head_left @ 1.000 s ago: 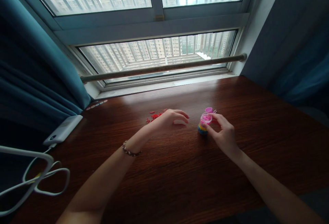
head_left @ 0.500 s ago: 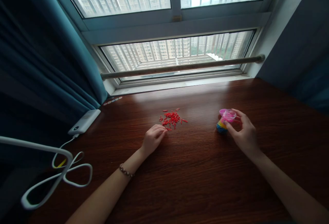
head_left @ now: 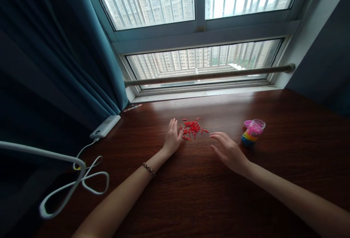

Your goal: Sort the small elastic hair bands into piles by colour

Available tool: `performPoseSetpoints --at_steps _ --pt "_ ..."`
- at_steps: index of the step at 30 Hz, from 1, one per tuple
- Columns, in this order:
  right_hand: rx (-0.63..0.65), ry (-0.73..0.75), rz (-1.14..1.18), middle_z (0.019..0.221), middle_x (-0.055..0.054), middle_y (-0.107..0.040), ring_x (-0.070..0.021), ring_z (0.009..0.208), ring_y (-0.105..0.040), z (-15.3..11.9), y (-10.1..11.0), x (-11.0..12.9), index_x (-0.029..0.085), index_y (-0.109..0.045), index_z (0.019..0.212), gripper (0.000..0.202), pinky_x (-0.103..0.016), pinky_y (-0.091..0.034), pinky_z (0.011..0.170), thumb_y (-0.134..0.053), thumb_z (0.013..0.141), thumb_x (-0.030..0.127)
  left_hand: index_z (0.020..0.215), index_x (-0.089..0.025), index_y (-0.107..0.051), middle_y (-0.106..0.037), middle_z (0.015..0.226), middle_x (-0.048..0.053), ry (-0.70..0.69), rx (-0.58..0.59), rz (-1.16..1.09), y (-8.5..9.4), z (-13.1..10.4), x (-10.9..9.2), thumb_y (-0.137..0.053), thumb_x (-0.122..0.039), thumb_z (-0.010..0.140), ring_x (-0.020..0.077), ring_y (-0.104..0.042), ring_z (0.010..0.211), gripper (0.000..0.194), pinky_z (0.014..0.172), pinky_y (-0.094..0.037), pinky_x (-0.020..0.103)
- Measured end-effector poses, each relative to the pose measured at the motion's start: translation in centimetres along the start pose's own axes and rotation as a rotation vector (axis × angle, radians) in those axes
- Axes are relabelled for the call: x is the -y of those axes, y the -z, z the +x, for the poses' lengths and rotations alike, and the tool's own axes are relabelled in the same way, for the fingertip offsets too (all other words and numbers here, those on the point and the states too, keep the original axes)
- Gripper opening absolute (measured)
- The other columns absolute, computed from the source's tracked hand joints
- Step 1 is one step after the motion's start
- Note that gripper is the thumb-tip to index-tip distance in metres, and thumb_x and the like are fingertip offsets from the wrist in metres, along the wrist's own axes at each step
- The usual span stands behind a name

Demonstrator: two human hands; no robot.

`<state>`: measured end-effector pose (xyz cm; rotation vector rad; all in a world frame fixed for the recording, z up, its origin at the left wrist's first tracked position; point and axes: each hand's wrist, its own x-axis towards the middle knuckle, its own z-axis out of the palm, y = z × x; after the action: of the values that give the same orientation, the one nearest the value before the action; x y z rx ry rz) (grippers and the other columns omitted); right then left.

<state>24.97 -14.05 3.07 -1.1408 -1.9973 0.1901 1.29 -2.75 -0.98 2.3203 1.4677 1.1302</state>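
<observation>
Small red pieces [head_left: 192, 128], too small to name for certain, lie in a loose pile on the dark wooden table [head_left: 175, 187]. Along the pile's left edge rests my left hand [head_left: 172, 136], fingers stretched out and holding nothing. My right hand [head_left: 226, 151] is just right of the pile, open, its fingertips near a stray red piece. Farther right stands a clear jar [head_left: 253, 132] with pink, yellow and blue layers, apart from my hand. Behind it sits a pink lid [head_left: 247, 123], partly hidden by the jar.
A white power bank [head_left: 105, 126] with a white cable [head_left: 102, 174] lies at the left by the blue curtain [head_left: 104, 66]. A strip of small round dots [head_left: 132, 107] is near the window. A rail [head_left: 207, 76] crosses the window behind the table.
My right hand has let go of the jar and moved left toward the red pile. My left hand has opened and straightened beside the pile. The camera view has shifted slightly.
</observation>
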Motion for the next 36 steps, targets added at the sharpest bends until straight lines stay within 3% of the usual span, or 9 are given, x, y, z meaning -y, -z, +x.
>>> performPoseSetpoints --at_steps 5,9,12,16,21,24,27,32,36 --pt "0.051 -0.158 0.009 0.122 -0.018 -0.048 -0.0271 0.117 -0.039 7.0 -6.7 -4.5 0.011 -0.048 0.117 0.042 -0.044 -0.03 0.099 -0.051 0.08 0.032 0.113 -0.009 -0.05 -0.048 0.124 0.018 0.057 0.21 -0.199 -1.7 3.3 0.5 -0.041 -0.046 0.083 0.0282 -0.038 0.121 0.049 0.102 -0.026 0.044" --pt "0.061 -0.145 0.059 0.117 -0.017 -0.053 -0.0281 0.115 -0.041 9.0 -8.7 -6.7 0.011 -0.055 0.112 0.04 -0.044 -0.031 0.097 -0.052 0.08 0.035 0.103 -0.013 -0.06 -0.063 0.105 0.011 -0.008 0.34 -0.368 -1.1 3.3 -0.5 -0.029 -0.049 0.086 0.0219 -0.058 0.098 0.05 0.09 -0.041 0.036" --pt "0.083 -0.109 0.134 0.096 -0.008 -0.065 -0.0212 0.095 -0.057 8.7 -8.6 -6.6 0.017 -0.063 0.096 0.028 -0.033 -0.043 0.084 -0.044 0.084 0.035 0.093 -0.008 -0.063 -0.067 0.092 0.013 0.122 0.426 -0.719 -0.5 3.0 -0.6 -0.028 -0.056 0.083 0.0233 -0.063 0.086 0.06 0.083 -0.046 0.038" --pt "0.03 -0.161 0.192 0.068 -0.004 -0.067 -0.0165 0.063 -0.062 8.1 -8.3 -6.6 0.016 -0.065 0.082 0.046 -0.027 -0.047 0.061 -0.026 0.091 0.036 0.089 -0.005 -0.062 -0.068 0.086 0.017 0.327 0.296 -0.929 -0.6 3.5 0.2 -0.028 -0.063 0.079 0.0262 -0.064 0.08 0.068 0.078 -0.048 0.042" --pt "-0.012 -0.166 0.18 0.102 -0.01 -0.063 -0.0202 0.095 -0.057 8.3 -9.0 -7.0 0.017 -0.059 0.104 0.034 -0.033 -0.044 0.083 -0.034 0.089 0.034 0.1 -0.011 -0.06 -0.059 0.112 0.015 0.19 0.178 -0.622 -1.6 4.0 0.4 -0.03 -0.06 0.08 0.0264 -0.05 0.111 0.06 0.096 -0.035 0.044" --pt "0.055 -0.118 0.164 0.117 -0.012 -0.055 -0.0226 0.111 -0.048 8.6 -9.5 -6.8 0.017 -0.055 0.112 0.035 -0.037 -0.036 0.094 -0.045 0.083 0.035 0.1 -0.017 -0.062 -0.058 0.116 0.008 0.112 0.249 -0.572 -1.8 3.5 -0.4 -0.05 -0.056 0.073 0.0248 -0.043 0.118 0.049 0.102 -0.028 0.04" --pt "0.124 -0.075 0.163 0.109 -0.011 -0.06 -0.022 0.105 -0.051 8.8 -9.5 -6.4 0.017 -0.058 0.107 0.032 -0.036 -0.038 0.091 -0.044 0.084 0.035 0.095 -0.016 -0.064 -0.063 0.107 0.007 0.032 0.37 -0.617 -1.4 2.9 -1.1 -0.048 -0.055 0.075 0.0241 -0.054 0.104 0.046 0.096 -0.037 0.037" --pt "0.183 -0.05 0.19 0.083 -0.005 -0.067 -0.0176 0.076 -0.061 7.3 -8.4 -4.4 0.018 -0.065 0.087 0.033 -0.028 -0.045 0.071 -0.036 0.089 0.032 0.079 -0.009 -0.066 -0.069 0.077 0.011 0.268 0.355 -0.947 -0.6 1.7 -2.0 -0.04 -0.061 0.076 0.0238 -0.065 0.076 0.058 0.078 -0.048 0.039" --pt "0.19 -0.024 0.258 0.081 -0.003 -0.067 -0.0162 0.072 -0.06 3.8 -6.4 -1.7 0.018 -0.065 0.088 0.03 -0.026 -0.045 0.067 -0.038 0.088 0.031 0.075 -0.01 -0.063 -0.068 0.068 0.01 0.439 0.322 -1.049 0.4 -0.8 -3.6 -0.043 -0.06 0.074 0.0218 -0.065 0.065 0.054 0.069 -0.051 0.037"
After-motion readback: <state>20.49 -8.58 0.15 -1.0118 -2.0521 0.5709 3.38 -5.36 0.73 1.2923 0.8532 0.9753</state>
